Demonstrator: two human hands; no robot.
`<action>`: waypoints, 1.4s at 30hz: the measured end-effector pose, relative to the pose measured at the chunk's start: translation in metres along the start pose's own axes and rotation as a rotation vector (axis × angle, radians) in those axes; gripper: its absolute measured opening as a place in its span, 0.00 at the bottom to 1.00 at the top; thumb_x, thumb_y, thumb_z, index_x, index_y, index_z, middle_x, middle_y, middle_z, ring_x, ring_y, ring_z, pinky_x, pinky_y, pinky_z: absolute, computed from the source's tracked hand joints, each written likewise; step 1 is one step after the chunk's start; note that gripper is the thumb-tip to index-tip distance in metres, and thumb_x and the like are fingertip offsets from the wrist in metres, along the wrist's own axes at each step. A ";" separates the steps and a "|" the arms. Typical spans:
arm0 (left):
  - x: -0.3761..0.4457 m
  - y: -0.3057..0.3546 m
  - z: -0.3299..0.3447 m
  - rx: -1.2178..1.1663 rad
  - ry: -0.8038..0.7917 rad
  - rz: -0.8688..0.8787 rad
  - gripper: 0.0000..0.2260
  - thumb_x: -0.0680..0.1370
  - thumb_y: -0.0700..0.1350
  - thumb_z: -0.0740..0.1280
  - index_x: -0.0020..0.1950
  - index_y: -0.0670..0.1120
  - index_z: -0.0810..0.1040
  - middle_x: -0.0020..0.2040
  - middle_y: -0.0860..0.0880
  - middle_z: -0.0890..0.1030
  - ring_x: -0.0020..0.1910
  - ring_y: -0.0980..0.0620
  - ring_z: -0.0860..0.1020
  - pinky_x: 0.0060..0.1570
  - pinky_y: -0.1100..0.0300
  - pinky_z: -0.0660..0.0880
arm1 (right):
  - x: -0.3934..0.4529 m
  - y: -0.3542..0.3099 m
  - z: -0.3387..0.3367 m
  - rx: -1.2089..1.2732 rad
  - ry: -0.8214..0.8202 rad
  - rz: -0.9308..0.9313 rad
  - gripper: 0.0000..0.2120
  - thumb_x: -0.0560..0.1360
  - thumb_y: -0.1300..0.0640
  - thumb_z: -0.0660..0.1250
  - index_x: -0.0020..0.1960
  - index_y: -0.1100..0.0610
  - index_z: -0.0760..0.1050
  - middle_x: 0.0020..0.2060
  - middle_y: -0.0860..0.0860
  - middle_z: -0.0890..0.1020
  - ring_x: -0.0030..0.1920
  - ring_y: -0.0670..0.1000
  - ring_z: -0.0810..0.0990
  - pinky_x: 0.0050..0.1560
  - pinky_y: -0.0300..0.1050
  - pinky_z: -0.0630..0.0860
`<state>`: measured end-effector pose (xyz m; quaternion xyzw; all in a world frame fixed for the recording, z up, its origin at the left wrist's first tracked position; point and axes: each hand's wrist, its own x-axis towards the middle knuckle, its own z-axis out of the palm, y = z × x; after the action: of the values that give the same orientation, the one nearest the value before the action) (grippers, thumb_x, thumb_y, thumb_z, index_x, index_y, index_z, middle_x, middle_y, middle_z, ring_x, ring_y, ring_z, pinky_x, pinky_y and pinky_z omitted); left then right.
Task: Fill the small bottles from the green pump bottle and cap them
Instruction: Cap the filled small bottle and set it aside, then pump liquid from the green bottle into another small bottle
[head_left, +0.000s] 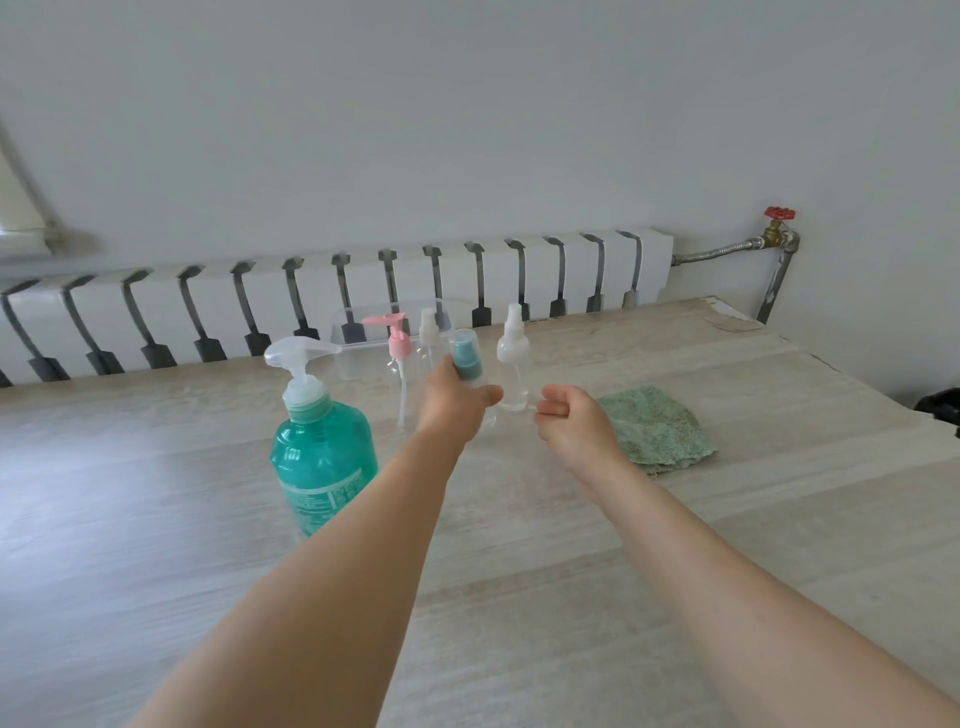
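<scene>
The left hand grips a small clear bottle with a teal spray cap, fingers wrapped round its body, lifted or tilted slightly among the others at the back of the table. The right hand hovers just beside it, fingers loosely curled and holding nothing, though motion blur makes it hard to tell whether thumb and finger are pinched together. The green pump bottle stands upright near the left forearm, well filled, its spout turned to the left. Behind the left hand stand a pink-pump bottle and a small white-capped bottle in front of a clear plastic tub; a white spray bottle stands between the two hands, close to both. A green cloth lies to the right. The risks look plain: the empty bottles are light and crowded, so either hand drawing back could knock the white spray bottle over, and the left forearm passes near enough to the pump bottle to nudge it. None appears filled yet.
</scene>
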<state>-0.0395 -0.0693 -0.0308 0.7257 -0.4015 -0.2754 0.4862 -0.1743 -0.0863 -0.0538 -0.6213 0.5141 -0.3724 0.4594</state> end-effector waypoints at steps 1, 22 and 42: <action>0.005 0.000 0.003 0.021 0.005 0.001 0.19 0.71 0.44 0.72 0.58 0.47 0.70 0.50 0.50 0.75 0.49 0.50 0.74 0.46 0.58 0.68 | 0.002 0.002 0.000 0.009 0.000 0.004 0.19 0.77 0.65 0.61 0.68 0.59 0.68 0.59 0.52 0.77 0.58 0.50 0.76 0.59 0.44 0.74; -0.006 -0.011 0.017 0.094 0.324 -0.013 0.13 0.73 0.39 0.67 0.54 0.46 0.66 0.52 0.48 0.71 0.47 0.49 0.73 0.44 0.56 0.72 | 0.007 0.006 0.006 0.069 0.030 0.069 0.09 0.70 0.57 0.74 0.33 0.55 0.77 0.27 0.49 0.81 0.34 0.50 0.80 0.40 0.46 0.77; 0.024 -0.009 -0.016 0.117 0.456 -0.176 0.16 0.75 0.42 0.67 0.61 0.46 0.67 0.57 0.44 0.70 0.55 0.46 0.71 0.54 0.53 0.71 | -0.011 -0.022 0.024 0.067 -0.239 0.027 0.07 0.77 0.63 0.63 0.49 0.53 0.77 0.41 0.50 0.81 0.35 0.46 0.79 0.35 0.39 0.73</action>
<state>-0.0114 -0.0797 -0.0338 0.8280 -0.2320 -0.1220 0.4957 -0.1470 -0.0701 -0.0399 -0.6387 0.4512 -0.3065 0.5427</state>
